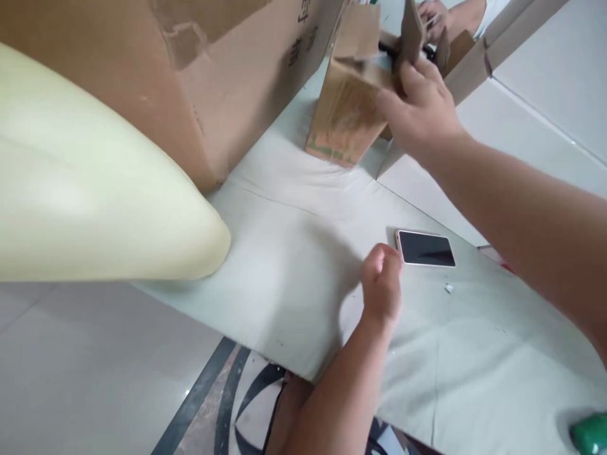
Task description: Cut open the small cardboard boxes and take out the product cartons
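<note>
My left hand [382, 284] rests curled into a fist on a flat pale grey cardboard sheet [294, 265], just left of a smartphone [425, 248] lying face up with a dark screen. Nothing shows in that fist. My right hand [420, 104] reaches forward and grips the top edge of a small open cardboard box [346, 114] standing at the far end of the sheet. Its flaps are up, and something black shows inside it.
A large brown cardboard box [203, 69] stands at the upper left. A pale yellow cushion-like object [95, 202] fills the left. Another person's hand [434, 19] is behind the small box. A green object [590, 433] sits at the lower right. White floor tiles [545, 126] surround the sheet.
</note>
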Motion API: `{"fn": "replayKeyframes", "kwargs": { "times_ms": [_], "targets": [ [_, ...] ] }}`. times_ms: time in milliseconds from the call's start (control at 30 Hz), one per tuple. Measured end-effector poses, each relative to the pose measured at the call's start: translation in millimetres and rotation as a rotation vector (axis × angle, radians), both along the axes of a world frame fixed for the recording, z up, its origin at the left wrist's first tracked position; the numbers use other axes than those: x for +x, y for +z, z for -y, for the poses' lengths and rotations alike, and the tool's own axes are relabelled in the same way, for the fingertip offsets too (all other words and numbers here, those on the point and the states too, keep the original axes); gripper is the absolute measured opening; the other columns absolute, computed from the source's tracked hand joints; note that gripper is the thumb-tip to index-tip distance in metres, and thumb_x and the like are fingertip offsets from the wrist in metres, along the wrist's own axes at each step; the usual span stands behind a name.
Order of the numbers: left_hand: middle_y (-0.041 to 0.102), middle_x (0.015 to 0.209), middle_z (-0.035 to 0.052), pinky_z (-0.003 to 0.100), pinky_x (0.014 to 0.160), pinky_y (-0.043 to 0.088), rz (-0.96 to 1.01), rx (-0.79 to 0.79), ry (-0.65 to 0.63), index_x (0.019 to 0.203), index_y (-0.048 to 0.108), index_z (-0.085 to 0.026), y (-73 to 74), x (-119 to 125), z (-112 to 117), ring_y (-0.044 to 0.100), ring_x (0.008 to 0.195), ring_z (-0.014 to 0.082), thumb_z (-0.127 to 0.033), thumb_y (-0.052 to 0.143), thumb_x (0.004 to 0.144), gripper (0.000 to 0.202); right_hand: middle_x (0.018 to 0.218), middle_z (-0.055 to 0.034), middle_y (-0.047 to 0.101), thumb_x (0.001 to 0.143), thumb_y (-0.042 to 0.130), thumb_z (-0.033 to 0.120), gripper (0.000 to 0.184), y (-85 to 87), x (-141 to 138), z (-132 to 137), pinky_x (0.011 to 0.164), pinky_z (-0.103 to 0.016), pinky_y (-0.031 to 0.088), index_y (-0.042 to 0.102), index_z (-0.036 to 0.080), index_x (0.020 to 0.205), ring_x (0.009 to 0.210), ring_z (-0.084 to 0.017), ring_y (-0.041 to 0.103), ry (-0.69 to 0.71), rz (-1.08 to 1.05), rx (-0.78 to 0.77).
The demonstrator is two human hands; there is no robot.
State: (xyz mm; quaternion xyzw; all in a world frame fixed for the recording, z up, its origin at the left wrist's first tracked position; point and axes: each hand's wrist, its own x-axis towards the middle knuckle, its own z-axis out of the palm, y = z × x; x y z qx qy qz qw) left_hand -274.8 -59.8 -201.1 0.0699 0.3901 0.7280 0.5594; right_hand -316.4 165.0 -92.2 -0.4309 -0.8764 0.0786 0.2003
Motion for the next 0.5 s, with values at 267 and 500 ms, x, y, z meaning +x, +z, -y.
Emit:
{"fn": "replayKeyframes", "kwargs": {
  "times_ms": [267, 500],
  "targets": [
    [0.048, 0.092, 0.0028, 0.041, 0.092, 0.042, -0.791, 0.084, 1.078, 0.089, 0.052, -0.024, 21.7, -59.4, 60.5, 0.052, 0.095, 0.0231, -0.025, 0.052, 0.080, 0.008, 0.116, -0.0114, 0.065, 0.094, 0.068, 0.041, 0.053, -47.7, 218.5, 234.9, 0.078, -0.036, 0.064, 0.067, 0.033, 0.146, 0.097, -0.021, 0.069, 0.058, -0.415, 0.126],
    [0.068, 0.113, 0.0052, 0.040, 0.096, 0.051, -0.821, 0.322, 0.189, 0.112, 0.065, -0.027, 29.9, -16.9, 58.4, 0.065, 0.108, 0.0236, -0.051, 0.052, 0.101, 0.029, 0.108, -0.0119, 0.062, 0.079, 0.079, 0.042, 0.044, -83.5, 338.1, 344.8, 0.083, -0.051, 0.060, 0.079, 0.036, 0.122, 0.101, -0.031, 0.067, -0.382, -0.649, 0.285]
  ]
}}
